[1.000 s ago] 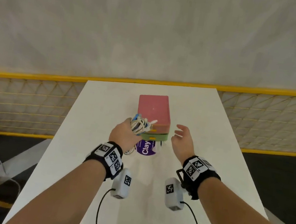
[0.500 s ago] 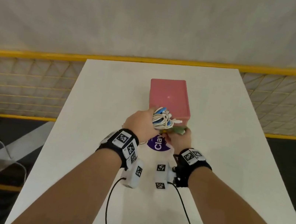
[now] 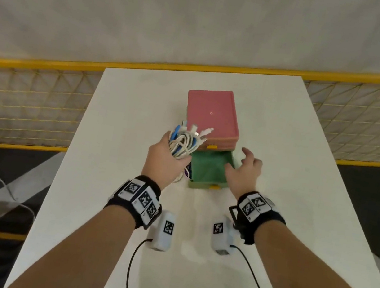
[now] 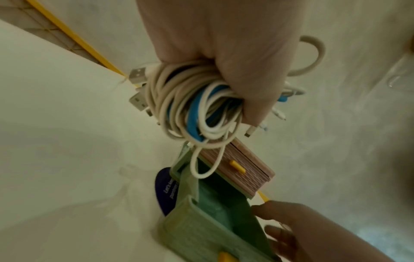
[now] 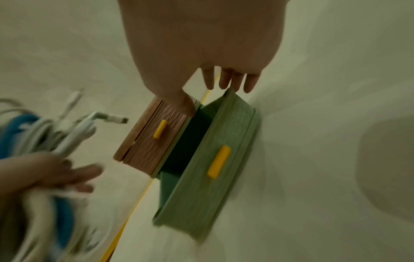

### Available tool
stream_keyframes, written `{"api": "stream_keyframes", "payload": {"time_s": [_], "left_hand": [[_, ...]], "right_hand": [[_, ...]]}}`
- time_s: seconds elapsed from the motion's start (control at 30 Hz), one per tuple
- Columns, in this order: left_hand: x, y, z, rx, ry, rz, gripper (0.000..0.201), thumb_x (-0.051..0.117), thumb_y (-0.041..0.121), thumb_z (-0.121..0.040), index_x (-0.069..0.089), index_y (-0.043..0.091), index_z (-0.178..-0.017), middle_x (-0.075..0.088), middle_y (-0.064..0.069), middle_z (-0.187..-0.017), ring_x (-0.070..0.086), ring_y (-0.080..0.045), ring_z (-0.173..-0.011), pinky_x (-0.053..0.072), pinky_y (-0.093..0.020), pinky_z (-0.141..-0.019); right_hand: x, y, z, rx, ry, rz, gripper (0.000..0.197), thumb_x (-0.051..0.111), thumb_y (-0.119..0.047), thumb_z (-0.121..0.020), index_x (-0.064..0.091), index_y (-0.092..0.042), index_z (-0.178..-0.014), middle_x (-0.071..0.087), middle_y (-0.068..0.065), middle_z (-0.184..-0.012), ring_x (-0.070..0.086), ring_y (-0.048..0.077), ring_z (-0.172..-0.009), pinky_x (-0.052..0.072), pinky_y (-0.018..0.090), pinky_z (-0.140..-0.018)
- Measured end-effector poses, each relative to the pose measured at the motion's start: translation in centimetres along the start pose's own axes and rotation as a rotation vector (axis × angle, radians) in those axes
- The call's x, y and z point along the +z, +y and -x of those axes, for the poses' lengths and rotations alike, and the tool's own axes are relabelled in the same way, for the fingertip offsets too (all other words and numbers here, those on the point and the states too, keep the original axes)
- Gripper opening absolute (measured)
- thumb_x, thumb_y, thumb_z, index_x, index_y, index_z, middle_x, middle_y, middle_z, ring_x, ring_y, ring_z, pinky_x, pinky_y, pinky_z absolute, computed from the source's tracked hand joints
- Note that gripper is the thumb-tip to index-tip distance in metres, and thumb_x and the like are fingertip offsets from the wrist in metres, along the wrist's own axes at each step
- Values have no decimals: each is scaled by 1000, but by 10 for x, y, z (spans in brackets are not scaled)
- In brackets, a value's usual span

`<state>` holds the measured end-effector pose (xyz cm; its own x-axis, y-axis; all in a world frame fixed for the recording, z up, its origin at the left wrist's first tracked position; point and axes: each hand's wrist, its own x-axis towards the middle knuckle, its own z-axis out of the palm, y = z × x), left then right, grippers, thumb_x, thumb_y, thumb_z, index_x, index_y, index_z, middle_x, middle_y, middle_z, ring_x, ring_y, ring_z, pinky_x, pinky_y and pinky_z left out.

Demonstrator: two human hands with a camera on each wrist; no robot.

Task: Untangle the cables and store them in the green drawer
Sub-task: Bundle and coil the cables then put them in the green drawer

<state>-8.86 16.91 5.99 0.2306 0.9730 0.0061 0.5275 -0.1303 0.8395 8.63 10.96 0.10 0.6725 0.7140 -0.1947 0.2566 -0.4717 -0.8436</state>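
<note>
My left hand (image 3: pixel 165 162) clutches the coiled cables (image 3: pixel 184 143) (white and blue) beside the pulled-out green drawer (image 3: pixel 207 171); my right hand (image 3: pixel 243 174) hovers spread, holding nothing.

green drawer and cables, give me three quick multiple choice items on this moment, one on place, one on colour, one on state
1. Where is the cable bundle?
A. in the left hand
B. inside the green drawer
C. on top of the pink box

2. What colours are the cables?
A. black and red
B. white and blue
C. all yellow

3. What state is the green drawer in?
A. shut
B. pulled open
C. taken out and turned over

Answers: 1 A, the left hand grips the coil beside the box. 2 B, white loops with blue ones among them. 3 B, its inside shows below the pink box, the right hand open beside it.
</note>
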Motion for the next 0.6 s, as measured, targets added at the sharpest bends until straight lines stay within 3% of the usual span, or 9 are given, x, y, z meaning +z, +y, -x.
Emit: {"api": "stream_keyframes", "payload": {"time_s": [0.07,0.13,0.2,0.3,0.33,0.43,0.53,0.6], "left_hand": [[0,-7,4,-9,-59,-26,28,73,13,-78,58,20,-100,64,9,-79,61,-6,-70,44,-2,-60],[5,-8,4,49,-199,-169,33,70,21,-80,59,19,-111,70,1,-86,66,-19,-77,55,-23,-73],[18,0,3,162,-386,-465,37,65,31,-85,54,18,-118,70,-5,-94,66,-28,-84,54,-36,-73],[50,20,2,302,-538,-872,29,58,24,-90,48,11,-113,67,-9,-105,65,-32,-93,43,-35,-68],[61,25,1,288,-530,-929,28,58,18,-90,48,9,-114,67,-10,-108,66,-32,-96,43,-36,-70],[88,31,-8,59,-421,-937,27,54,8,-93,48,4,-119,66,-12,-115,65,-31,-107,48,-38,-82],[103,25,-12,-16,-333,-956,22,42,10,-99,47,1,-119,67,-12,-114,66,-29,-105,48,-36,-83],[109,22,-10,-6,-319,-992,23,36,13,-102,46,0,-117,67,-13,-113,66,-29,-103,48,-36,-81]], "right_hand": [[-5,-1,-5,-9,-194,49,65,49,5,-78,35,-10,-140,41,19,-126,50,32,-109,44,32,-87],[-10,4,3,-15,-314,92,69,43,11,-77,31,-10,-142,38,19,-127,51,34,-107,45,30,-85],[-12,12,14,-47,-329,81,74,43,13,-77,25,-10,-145,34,19,-128,50,29,-102,44,29,-87],[-12,17,18,-127,-279,56,86,50,12,-79,7,-11,-150,31,18,-131,49,23,-96,44,27,-86],[-12,17,17,-153,-268,52,92,51,13,-79,1,-13,-151,27,17,-135,50,27,-102,45,29,-88],[-15,14,19,-256,-287,120,101,51,12,-78,-6,-27,-151,5,7,-156,52,32,-116,49,36,-88],[-12,18,24,-446,-336,336,93,57,-9,-86,-5,-35,-150,-8,-11,-160,55,30,-113,49,38,-89],[-8,21,23,-470,-353,440,83,52,-17,-91,-4,-32,-150,-7,-12,-160,53,32,-108,44,37,-93]]}}
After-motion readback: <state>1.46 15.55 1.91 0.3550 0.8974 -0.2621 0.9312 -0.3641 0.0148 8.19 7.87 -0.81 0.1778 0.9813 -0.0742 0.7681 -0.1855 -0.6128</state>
